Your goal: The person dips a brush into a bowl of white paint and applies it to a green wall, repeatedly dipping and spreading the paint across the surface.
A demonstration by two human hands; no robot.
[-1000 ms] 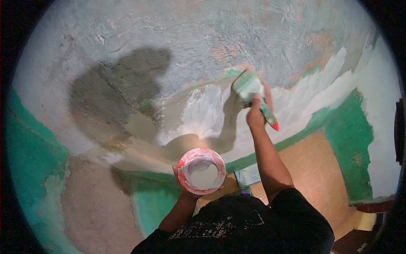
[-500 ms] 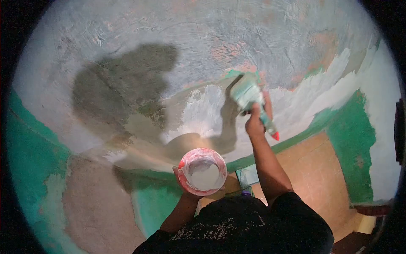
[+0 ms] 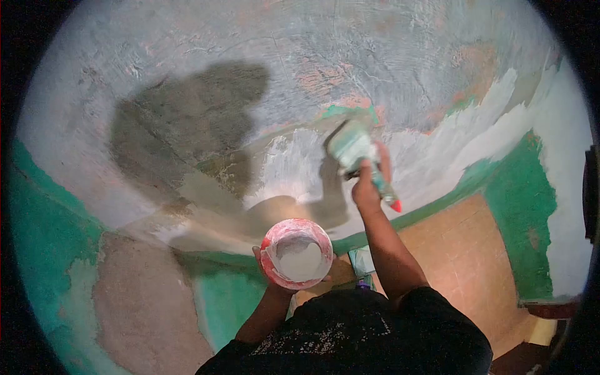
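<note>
My right hand (image 3: 367,186) is closed round the handle of a wide paintbrush (image 3: 352,147), whose handle ends in a red tip. Pale paint coats the bristles, which lie close against the wall (image 3: 400,75). Around the brush the wall carries fresh white strokes over grey and bare pinkish patches. Low in front of my body, my left hand (image 3: 257,255) grips a red bucket (image 3: 269,265) from its side and underneath. White paint fills the bottom of the bucket and smears its inner wall and rim.
Green paint (image 3: 522,212) covers the lower wall on both sides, with a bare brownish patch (image 3: 140,294) at left. An orange-tan floor (image 3: 459,250) spreads at lower right. A small light-coloured box (image 3: 364,259) lies behind the bucket. My shadow (image 3: 187,125) falls on the wall.
My right hand has swept the paintbrush a little left and down along the wall. The bucket in my left hand stays almost where it was.
</note>
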